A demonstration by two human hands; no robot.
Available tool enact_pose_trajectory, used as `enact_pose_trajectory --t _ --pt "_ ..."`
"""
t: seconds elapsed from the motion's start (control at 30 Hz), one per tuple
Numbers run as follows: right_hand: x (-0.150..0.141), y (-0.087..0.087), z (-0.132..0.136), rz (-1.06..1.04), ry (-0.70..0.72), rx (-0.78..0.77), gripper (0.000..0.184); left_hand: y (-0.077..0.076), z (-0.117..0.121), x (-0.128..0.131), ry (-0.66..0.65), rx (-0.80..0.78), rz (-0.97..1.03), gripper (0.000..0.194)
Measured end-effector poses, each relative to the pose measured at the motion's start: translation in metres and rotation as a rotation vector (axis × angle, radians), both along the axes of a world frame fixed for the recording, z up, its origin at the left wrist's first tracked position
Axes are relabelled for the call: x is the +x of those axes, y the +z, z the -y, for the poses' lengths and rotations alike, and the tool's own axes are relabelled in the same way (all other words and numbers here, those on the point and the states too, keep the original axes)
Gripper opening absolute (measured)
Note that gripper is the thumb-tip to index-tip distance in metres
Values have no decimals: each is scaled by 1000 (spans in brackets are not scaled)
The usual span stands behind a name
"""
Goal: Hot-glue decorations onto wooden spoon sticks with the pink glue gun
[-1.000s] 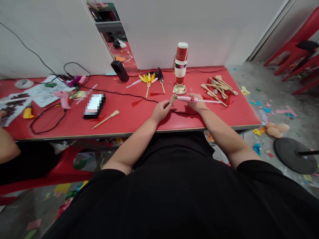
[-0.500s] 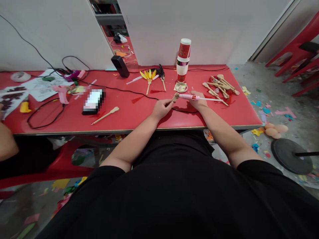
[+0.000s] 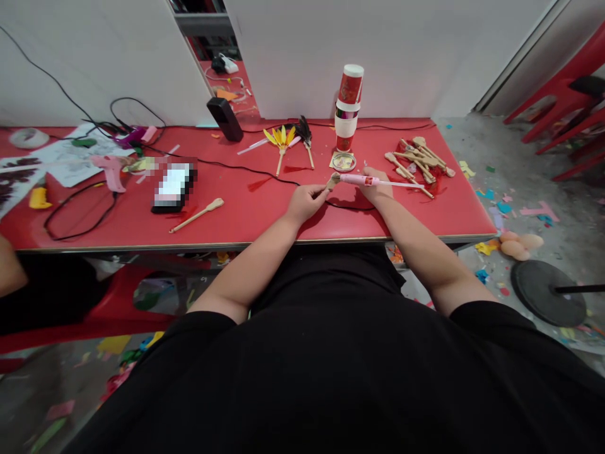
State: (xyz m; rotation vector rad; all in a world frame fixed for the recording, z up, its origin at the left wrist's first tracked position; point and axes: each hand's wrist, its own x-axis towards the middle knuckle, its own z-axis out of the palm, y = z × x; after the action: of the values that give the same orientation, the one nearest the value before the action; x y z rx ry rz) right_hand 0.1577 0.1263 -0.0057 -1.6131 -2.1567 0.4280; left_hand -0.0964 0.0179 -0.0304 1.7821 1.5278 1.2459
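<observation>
My right hand [image 3: 378, 187] is wrapped round a pink glue gun [image 3: 357, 180], and a long clear glue stick [image 3: 401, 185] sticks out of its back end. The gun's nozzle points left at a small tan wooden piece [image 3: 333, 180], pinched in the fingers of my left hand [image 3: 307, 203]. Whether the nozzle touches the wood is too small to tell. Beyond my hands lie a stick with yellow feathers [image 3: 282, 146] and one with black feathers [image 3: 306, 139]. A heap of similar wooden sticks with red tassels [image 3: 418, 161] lies to the right.
Stacked paper cups [image 3: 348, 107] stand behind a tape roll [image 3: 343, 162]. Leftward are a single wooden stick [image 3: 198, 215], a phone [image 3: 173, 187], another pink glue gun [image 3: 111, 170] and a black box [image 3: 225, 118]. A black cable crosses the red table [image 3: 246, 217]. Another person's arm [image 3: 9, 268] shows far left.
The view has shifted slightly, so the table sits a little higher. Both hands keep nearly the same hold and position. The other person's arm has drawn slightly out of view.
</observation>
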Motion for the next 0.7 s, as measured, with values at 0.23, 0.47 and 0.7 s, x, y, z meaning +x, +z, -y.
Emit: enact_pose_trajectory --t 0.23,0.47,0.7 --pt "1 -1 1 -40 -2 16 11 5 2 3 0 -17 3 32" --pt "0 3 5 -18 -4 13 11 2 1 2 2 -5 5 31" --pt "-1 3 9 -13 -14 10 14 1 0 0 -6 -25 -30 32"
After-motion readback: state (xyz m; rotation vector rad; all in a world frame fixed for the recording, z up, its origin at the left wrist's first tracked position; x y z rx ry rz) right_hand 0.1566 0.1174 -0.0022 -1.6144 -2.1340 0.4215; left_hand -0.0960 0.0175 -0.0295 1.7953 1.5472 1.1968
